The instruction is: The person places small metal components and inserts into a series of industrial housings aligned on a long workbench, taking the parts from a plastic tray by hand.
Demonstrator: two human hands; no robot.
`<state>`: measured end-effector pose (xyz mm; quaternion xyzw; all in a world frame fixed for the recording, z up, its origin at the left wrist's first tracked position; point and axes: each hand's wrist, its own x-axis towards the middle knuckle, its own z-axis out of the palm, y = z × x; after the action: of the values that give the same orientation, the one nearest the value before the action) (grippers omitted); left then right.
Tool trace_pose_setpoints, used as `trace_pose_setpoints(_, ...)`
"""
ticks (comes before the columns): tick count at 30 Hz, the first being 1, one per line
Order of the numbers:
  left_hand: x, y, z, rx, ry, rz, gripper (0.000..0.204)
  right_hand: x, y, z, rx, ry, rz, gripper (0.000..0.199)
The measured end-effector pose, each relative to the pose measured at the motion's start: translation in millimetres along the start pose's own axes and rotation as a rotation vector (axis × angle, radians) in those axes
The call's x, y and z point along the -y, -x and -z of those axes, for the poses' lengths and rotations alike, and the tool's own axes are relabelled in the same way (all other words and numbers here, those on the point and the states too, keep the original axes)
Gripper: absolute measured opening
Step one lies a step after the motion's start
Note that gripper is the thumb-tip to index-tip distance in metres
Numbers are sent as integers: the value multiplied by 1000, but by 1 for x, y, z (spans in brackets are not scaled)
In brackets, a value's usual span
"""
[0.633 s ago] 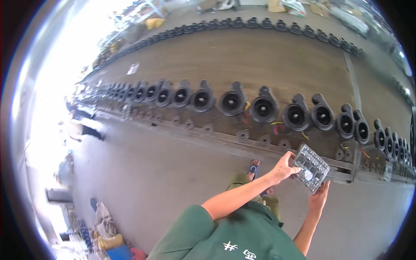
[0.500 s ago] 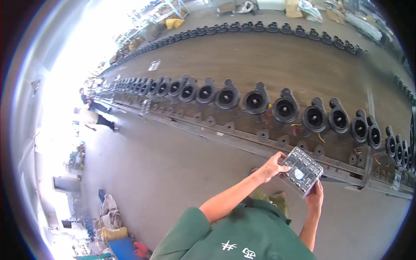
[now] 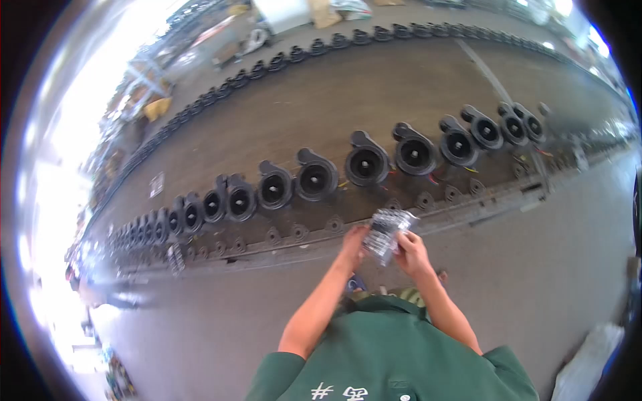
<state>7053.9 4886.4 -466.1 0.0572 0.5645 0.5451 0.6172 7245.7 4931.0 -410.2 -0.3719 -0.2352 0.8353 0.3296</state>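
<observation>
A clear plastic tray [image 3: 386,227] of small dark parts is held between my two hands over the near edge of the long work table. It is smeared by motion, and I cannot make out the parts in it. My left hand [image 3: 354,244] is closed on its left side. On the right side my right hand [image 3: 410,250] grips it, with the thumb on top. Just beyond the tray stands a row of black round blower housings [image 3: 366,164], each with a side outlet. Small flat dark plates [image 3: 334,224] lie in front of them.
The long brown table [image 3: 321,100] stretches across in front of me, with another row of black housings [image 3: 340,41] along its far side. A metal rail [image 3: 294,250] edges the near side. Another clear tray [image 3: 175,258] lies at the near left. Grey floor [image 3: 221,321] surrounds me.
My view has swung right. The tray now lies tilted differently between my hands and is blurred. My right hand has come up from its lower corner to its right side.
</observation>
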Motion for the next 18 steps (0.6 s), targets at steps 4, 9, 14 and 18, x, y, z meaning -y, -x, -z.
trace_pose_setpoints(4, -23, -35, 49, -66, -294, -350, 34, -23, -10, -63, -36, 150, 167, 19)
trace_pose_setpoints(9, -71, 53, 3, 130, -1029, -995, 27, -94, -27, 0, -315, 354, 300, 28)
trace_pose_setpoints(14, -73, 64, 23, 373, -1446, -1057, 25, -87, -7, -26, -273, 310, 309, 29)
trace_pose_setpoints(18, -67, 45, 7, 427, -1606, -1009, 23, -96, -15, -16, -269, 301, 326, 30)
